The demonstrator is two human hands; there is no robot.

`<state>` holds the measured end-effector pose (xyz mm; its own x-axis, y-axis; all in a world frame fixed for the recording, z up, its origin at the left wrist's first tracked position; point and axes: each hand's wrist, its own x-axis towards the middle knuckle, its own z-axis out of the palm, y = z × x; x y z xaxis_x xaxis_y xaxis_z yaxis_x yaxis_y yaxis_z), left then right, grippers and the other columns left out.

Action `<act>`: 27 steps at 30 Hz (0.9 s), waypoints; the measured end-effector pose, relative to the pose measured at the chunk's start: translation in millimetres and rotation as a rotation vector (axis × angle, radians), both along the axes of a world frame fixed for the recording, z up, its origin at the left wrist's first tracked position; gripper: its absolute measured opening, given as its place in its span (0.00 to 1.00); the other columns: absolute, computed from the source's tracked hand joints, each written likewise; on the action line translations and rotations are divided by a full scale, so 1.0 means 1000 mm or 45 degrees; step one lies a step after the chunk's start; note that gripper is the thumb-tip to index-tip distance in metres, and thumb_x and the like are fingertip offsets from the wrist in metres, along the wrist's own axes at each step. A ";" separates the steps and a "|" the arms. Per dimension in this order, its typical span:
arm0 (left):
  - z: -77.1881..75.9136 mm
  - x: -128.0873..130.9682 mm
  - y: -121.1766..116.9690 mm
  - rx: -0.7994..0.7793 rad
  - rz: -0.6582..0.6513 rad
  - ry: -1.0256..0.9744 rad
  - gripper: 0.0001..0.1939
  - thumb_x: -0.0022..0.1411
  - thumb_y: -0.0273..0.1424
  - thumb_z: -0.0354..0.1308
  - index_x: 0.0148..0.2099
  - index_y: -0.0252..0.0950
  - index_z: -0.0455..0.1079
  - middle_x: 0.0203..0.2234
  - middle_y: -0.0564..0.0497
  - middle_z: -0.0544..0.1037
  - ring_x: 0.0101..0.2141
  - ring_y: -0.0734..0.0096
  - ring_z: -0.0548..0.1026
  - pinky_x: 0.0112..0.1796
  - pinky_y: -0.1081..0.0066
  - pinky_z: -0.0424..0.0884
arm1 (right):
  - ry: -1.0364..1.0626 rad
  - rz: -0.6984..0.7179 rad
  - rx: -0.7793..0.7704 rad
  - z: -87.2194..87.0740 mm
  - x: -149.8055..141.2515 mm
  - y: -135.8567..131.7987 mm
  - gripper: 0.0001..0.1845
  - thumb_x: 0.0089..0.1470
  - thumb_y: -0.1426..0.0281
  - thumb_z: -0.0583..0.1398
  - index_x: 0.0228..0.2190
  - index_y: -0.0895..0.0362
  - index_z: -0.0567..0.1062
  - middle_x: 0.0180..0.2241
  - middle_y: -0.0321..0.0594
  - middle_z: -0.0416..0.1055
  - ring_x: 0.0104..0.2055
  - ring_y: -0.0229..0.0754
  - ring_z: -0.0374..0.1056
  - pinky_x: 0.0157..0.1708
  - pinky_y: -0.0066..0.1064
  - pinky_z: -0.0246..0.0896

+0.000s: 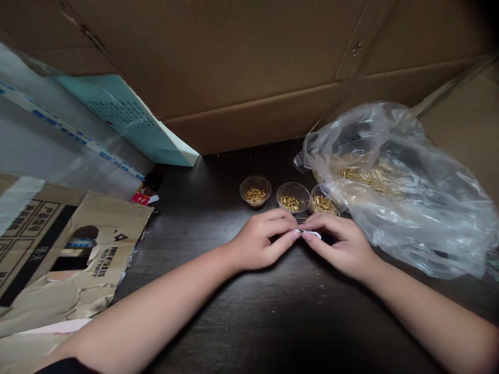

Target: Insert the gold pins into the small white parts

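My left hand [262, 238] and my right hand [340, 242] meet fingertip to fingertip over the dark table [241, 317], both pinched on a small white part [310, 234] held between them. Just beyond the fingers stand three small clear cups of gold pins: a left cup [255, 190], a middle cup [292, 197] and a right cup [323, 201], the last partly under the bag's edge. A large clear plastic bag [405, 192] holding many more gold pins lies at the right, touching the right cup.
Cardboard box walls [249, 67] close off the back and right. A torn cardboard box [58, 259] lies at the left, with a light blue sheet [128, 119] and a taped clear sheet [54, 140] behind it. A small red packet [142, 198] sits by the box.
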<state>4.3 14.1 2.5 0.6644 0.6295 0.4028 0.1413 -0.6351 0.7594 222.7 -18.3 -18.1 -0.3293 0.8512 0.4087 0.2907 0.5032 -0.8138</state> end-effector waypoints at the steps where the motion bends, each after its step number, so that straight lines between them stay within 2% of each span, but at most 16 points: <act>1: 0.000 0.000 0.000 0.004 0.000 0.004 0.09 0.70 0.27 0.54 0.42 0.31 0.76 0.37 0.42 0.78 0.39 0.67 0.76 0.41 0.68 0.74 | 0.012 0.015 -0.016 0.000 0.000 0.000 0.04 0.62 0.74 0.63 0.40 0.54 0.77 0.36 0.39 0.78 0.36 0.41 0.74 0.37 0.33 0.69; 15: 0.001 0.002 -0.004 0.032 0.067 -0.009 0.09 0.70 0.26 0.55 0.38 0.30 0.75 0.35 0.42 0.79 0.38 0.68 0.76 0.41 0.69 0.74 | 0.083 0.035 -0.204 -0.003 0.001 0.001 0.02 0.62 0.70 0.64 0.38 0.54 0.77 0.36 0.40 0.78 0.37 0.42 0.75 0.37 0.33 0.69; 21: 0.003 0.002 -0.005 -0.011 0.116 -0.039 0.09 0.70 0.27 0.56 0.40 0.31 0.77 0.36 0.42 0.81 0.38 0.67 0.78 0.42 0.68 0.75 | 0.107 0.037 -0.132 -0.002 -0.001 0.001 0.03 0.62 0.72 0.63 0.39 0.54 0.77 0.38 0.41 0.77 0.40 0.43 0.75 0.40 0.35 0.70; 27: 0.005 0.005 -0.007 -0.112 0.189 -0.071 0.10 0.69 0.28 0.57 0.39 0.32 0.79 0.36 0.43 0.82 0.38 0.67 0.79 0.41 0.68 0.75 | 0.122 0.052 -0.068 -0.004 -0.002 0.003 0.04 0.60 0.75 0.64 0.36 0.55 0.75 0.37 0.40 0.76 0.38 0.41 0.73 0.37 0.34 0.69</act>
